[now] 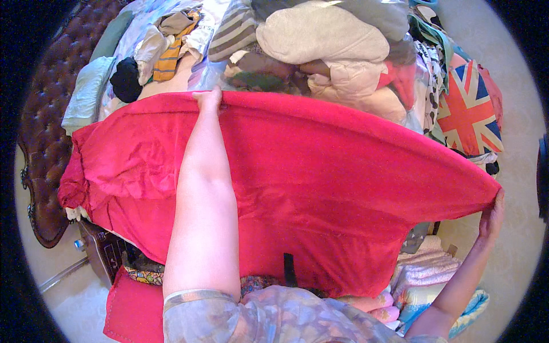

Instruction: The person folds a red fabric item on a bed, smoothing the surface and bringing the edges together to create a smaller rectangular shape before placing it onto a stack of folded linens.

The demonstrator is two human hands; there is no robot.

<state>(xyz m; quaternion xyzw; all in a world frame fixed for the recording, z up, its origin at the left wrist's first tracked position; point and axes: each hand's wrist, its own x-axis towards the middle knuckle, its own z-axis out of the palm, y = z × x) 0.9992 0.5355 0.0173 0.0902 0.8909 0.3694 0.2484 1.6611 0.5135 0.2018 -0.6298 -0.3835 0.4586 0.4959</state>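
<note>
A large red cloth point(317, 171) is stretched across the view in front of me, bunched at its left end. At its far edge, left of centre, my left hand point(209, 100) grips the fabric. My right hand point(492, 214) holds the pointed corner of the cloth at the far right, with the arm reaching out. Between the two hands the far edge runs taut in a curve. A dark strip point(290, 269) lies against the near part of the cloth. Some fingers of both hands are hidden by the fabric.
Beyond the cloth lie piled clothes in clear plastic point(326, 34), small folded garments point(169, 47) and a Union Jack cushion point(467, 111). A tufted brown headboard point(60, 85) stands left. Folded towels point(424, 266) are stacked near right; a red item point(133, 304) lies near left.
</note>
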